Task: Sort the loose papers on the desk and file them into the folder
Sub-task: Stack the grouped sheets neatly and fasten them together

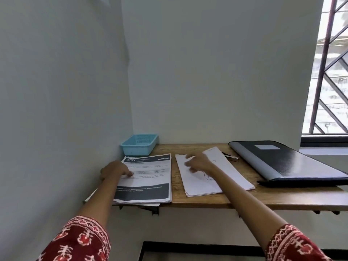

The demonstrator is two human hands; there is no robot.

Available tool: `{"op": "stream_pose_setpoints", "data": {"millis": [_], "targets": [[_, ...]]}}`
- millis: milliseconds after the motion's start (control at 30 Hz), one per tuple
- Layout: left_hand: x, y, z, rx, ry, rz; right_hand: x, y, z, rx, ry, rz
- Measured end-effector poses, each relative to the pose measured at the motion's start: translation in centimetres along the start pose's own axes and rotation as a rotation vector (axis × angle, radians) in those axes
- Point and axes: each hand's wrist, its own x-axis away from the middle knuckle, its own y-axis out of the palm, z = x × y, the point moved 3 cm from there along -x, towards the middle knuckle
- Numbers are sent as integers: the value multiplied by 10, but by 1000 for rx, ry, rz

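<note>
A stack of printed papers (148, 181) with dark header bands lies at the left end of the wooden desk (244, 199). My left hand (115, 169) rests on the stack's left edge, its thumb pressing the top sheet. To the right lie white sheets (203, 185) with a faint line drawing. My right hand (198, 162) hovers blurred over their far end, fingers spread and relaxed, holding nothing. A closed black and grey folder (288, 162) lies at the desk's right end.
A light blue plastic basket (139, 145) stands in the back left corner against the wall. A small metal stapler-like tool (230, 156) lies between the white sheets and the folder. A barred window (331, 72) is at the right.
</note>
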Motion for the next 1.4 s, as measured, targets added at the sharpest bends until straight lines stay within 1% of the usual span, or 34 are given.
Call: {"op": "stream_pose_setpoints", "data": {"millis": [100,167,300,400,500,667,833,933,1033,1100,1200,1267,1333,1400], "targets": [[2,2,4,17,-48,-53,6,41,-21,-102,71,-178],[1,4,4,18,-74,-45,3,58,-31,-190,127,-235],[-1,4,-2,11,-82,13,2,68,-44,-212,173,-239],[8,7,-6,-42,-111,61,7,72,-48,-225,195,-261],[11,8,-7,-42,-101,95,8,74,-50,-202,191,-231],[16,-1,-9,-2,-88,76,11,73,-53,-259,235,-216],[14,-10,-21,6,-48,71,11,68,-54,-385,282,-229],[12,-11,-24,25,-22,49,7,69,-52,-366,323,-209],[2,-7,-26,25,-32,24,6,72,-56,-350,339,-213],[12,-8,-23,22,-35,24,5,72,-58,-371,339,-223],[25,-15,-11,68,48,46,5,66,-61,-392,325,-209],[25,-21,-6,124,73,24,7,64,-61,-384,322,-196],[28,-26,-4,176,110,-24,6,65,-58,-460,321,-187],[34,-31,0,248,134,-13,8,67,-56,-533,304,-167]]}}
